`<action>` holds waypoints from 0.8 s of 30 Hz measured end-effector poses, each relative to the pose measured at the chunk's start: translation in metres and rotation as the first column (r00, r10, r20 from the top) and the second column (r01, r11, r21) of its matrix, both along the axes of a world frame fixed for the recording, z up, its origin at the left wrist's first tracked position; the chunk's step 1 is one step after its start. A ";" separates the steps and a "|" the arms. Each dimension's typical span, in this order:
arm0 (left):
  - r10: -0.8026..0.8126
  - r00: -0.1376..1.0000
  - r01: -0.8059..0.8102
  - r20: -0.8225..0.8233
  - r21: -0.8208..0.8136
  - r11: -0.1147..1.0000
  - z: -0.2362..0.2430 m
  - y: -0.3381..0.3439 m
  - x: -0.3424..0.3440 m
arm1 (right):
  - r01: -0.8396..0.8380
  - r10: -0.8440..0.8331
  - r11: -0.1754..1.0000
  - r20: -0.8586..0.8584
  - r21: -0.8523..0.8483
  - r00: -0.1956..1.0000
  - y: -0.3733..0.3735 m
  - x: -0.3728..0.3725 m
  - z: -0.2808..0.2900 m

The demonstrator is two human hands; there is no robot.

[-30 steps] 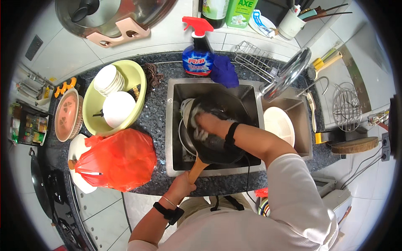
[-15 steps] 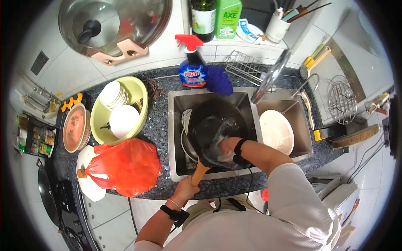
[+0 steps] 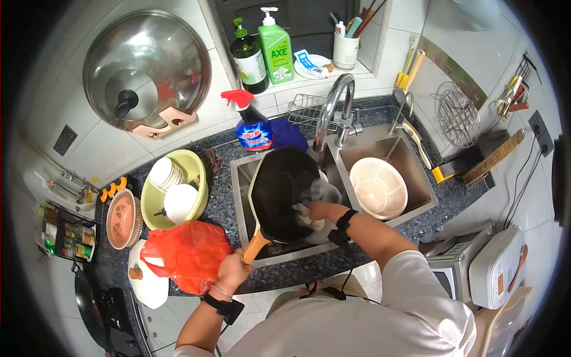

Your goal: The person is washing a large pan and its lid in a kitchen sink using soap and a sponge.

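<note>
Black deep pan, frame centre, long axis lower-left to upper-right; left hand grasps tan wooden handle, right hand whitish crumpled cloth at right rim.

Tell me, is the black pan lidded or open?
Open: the black pan shows its dark inside, with no lid over it.

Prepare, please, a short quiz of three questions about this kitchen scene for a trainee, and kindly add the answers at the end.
1. Which of the person's hands grips the wooden handle of the dark pan?
2. True or false: the spray bottle has a red trigger.
3. Complete: the cream basket sits in the ____ basin.

Key:
1. The left hand.
2. True.
3. Right.
</note>
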State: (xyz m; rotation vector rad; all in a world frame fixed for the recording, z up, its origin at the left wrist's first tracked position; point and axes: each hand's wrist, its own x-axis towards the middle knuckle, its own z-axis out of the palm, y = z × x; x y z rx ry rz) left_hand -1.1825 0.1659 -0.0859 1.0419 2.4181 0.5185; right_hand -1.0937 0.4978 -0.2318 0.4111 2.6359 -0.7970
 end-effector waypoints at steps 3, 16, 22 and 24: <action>-0.099 0.939 0.042 -0.329 -0.176 0.983 0.021 -0.001 -0.008 | -0.075 0.064 0.981 0.069 0.179 0.996 0.021 0.016 0.008; -0.017 0.775 -0.140 -0.632 -0.197 0.970 0.059 0.011 0.024 | 0.775 -0.636 0.607 -0.691 -0.175 0.343 0.213 0.024 0.026; 0.159 0.987 -0.155 -0.034 0.109 0.982 0.011 -0.006 0.034 | 0.775 -0.569 0.610 -0.773 -0.167 0.281 0.287 -0.008 0.030; 0.372 0.862 -0.400 0.345 0.011 0.917 0.022 0.014 0.052 | 0.718 -0.634 0.660 -0.678 -0.224 0.372 0.286 -0.010 0.040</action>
